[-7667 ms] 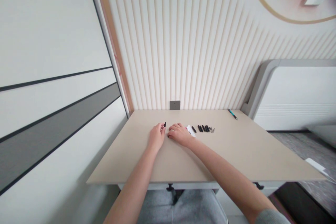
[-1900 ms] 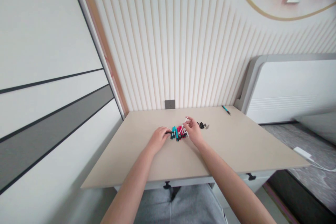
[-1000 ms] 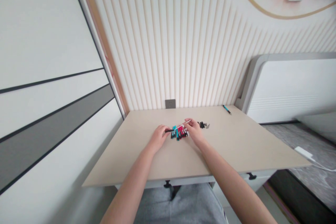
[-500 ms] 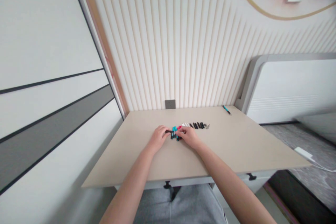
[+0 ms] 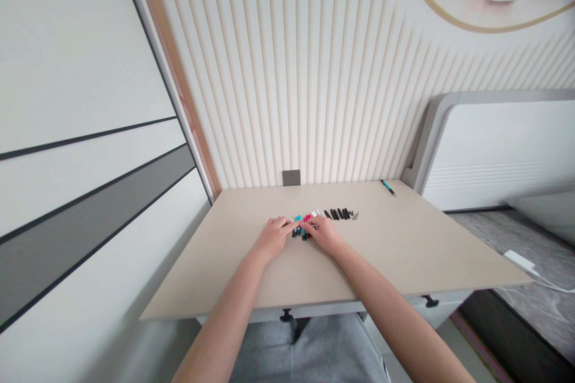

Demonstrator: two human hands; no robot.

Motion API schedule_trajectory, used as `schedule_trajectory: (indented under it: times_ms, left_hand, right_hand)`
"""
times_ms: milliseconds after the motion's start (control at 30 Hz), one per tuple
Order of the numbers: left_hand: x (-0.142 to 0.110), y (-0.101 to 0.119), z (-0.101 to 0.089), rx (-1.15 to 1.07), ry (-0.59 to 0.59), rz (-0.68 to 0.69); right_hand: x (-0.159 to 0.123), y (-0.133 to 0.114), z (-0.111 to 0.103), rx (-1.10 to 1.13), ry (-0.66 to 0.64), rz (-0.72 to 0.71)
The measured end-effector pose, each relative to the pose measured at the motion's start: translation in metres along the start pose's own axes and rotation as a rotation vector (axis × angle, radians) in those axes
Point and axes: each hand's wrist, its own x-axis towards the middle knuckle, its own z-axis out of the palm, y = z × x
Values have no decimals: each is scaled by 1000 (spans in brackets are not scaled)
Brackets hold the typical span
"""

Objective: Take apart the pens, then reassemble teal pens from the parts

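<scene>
My left hand (image 5: 274, 236) is closed over the desk, with thumb and fingers pinched round a black pen barrel that they now mostly cover. Tip to tip with it, my right hand (image 5: 322, 232) pinches the white pen refill, which is hidden behind the fingertips. Under and between both hands lie teal pen barrels (image 5: 298, 218) and pink pen barrels (image 5: 307, 218), partly covered. Just beyond my right hand is a row of white refills (image 5: 317, 213). To their right come several black pen parts (image 5: 340, 213) and small silvery metal pieces (image 5: 355, 215).
The beige desk (image 5: 224, 275) stands against a ribbed wall with a dark socket (image 5: 291, 178). A teal and black pen (image 5: 388, 188) lies near the back right edge. Black drawer knobs (image 5: 286, 315) sit below the front edge. A white cabinet (image 5: 90, 221) stands left.
My right hand has brought the white refill down and left to the black barrel in my left hand. Both hands' fingertips now meet, covering the barrel. The white refills behind have come into view.
</scene>
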Motion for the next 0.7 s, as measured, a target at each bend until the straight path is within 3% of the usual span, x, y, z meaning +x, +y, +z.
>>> schedule_trajectory:
  times_ms: [367, 567, 700]
  left_hand:
    - [-1, -4, -7, -84, 44, -174]
    - [0, -9, -2, -130, 88, -202]
    - [1, -11, 0, -256, 186, -219]
  right_hand:
    - [3, -5, -10, -146, 131, 22]
    - [1, -4, -8, -111, 100, 5]
    - [1, -4, -5, 3, 55, 35]
